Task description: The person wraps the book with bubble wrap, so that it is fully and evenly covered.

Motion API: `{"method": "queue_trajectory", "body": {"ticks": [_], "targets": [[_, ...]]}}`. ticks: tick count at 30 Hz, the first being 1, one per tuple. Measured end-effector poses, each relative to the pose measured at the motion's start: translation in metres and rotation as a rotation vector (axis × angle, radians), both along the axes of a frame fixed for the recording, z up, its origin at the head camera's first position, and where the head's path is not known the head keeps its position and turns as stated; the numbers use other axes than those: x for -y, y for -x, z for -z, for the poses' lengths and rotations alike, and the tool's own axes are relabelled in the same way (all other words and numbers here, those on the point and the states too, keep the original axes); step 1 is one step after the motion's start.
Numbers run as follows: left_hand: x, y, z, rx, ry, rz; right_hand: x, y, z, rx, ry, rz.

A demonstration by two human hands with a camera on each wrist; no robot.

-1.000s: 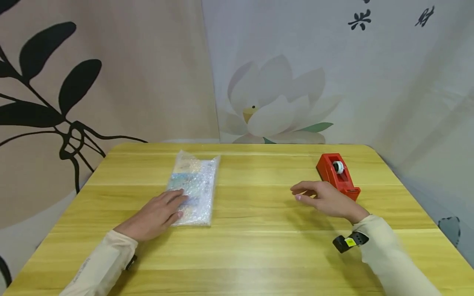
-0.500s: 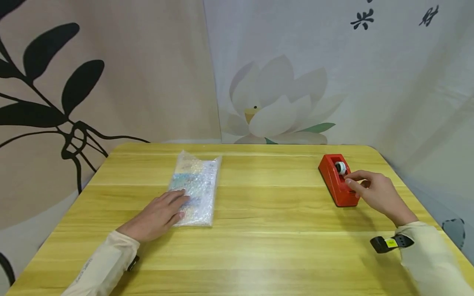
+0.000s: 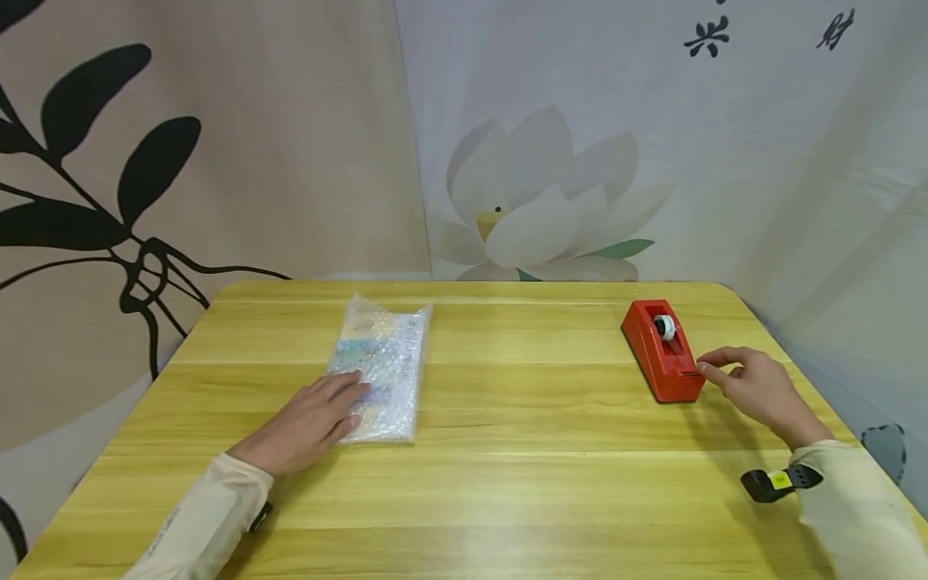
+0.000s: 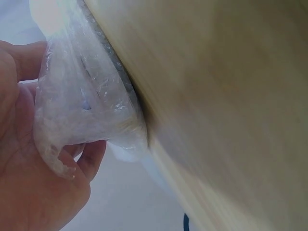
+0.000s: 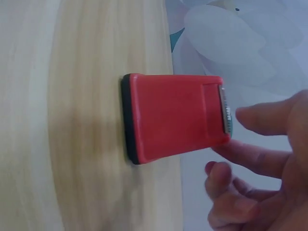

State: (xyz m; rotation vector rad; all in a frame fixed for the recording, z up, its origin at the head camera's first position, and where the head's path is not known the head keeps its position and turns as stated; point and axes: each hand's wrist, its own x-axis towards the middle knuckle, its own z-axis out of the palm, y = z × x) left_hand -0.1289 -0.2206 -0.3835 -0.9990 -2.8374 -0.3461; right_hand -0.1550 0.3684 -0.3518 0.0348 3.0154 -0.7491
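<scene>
A flat bubble-wrapped package [image 3: 395, 379] with coloured print lies on the table, left of centre. Across its near left part rests my left hand [image 3: 308, 427], fingers loosely extended. The left wrist view shows the loose clear wrap [image 4: 91, 106] close to the palm and thumb. To the right stands a red tape dispenser [image 3: 661, 354] with a small roll of tape [image 3: 664, 327]. My right hand [image 3: 761, 395] is at its cutter end. In the right wrist view, thumb and index finger are apart beside the metal cutter [image 5: 224, 109]; the index fingertip is hidden behind the dispenser. No held tape is visible.
The light wooden table [image 3: 507, 483] has rounded far corners. Behind it hangs a printed curtain [image 3: 551, 193] with a lotus and dark leaves. Each forearm wears a pale sleeve, and a black wrist strap [image 3: 781, 483] shows on the right.
My right hand has moved rightward from in front of the dispenser, over its front, to just past the cutter end. The left hand, package and dispenser have stayed in place.
</scene>
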Motion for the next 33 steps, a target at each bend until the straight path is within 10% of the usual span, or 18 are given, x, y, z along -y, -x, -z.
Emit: {"method": "queue_trajectory", "body": {"ticks": [33], "targets": [[-0.001, -0.003, 0.001, 0.018, -0.020, -0.007, 0.028, 0.010, -0.007, -0.136, 0.070, 0.145]]}}
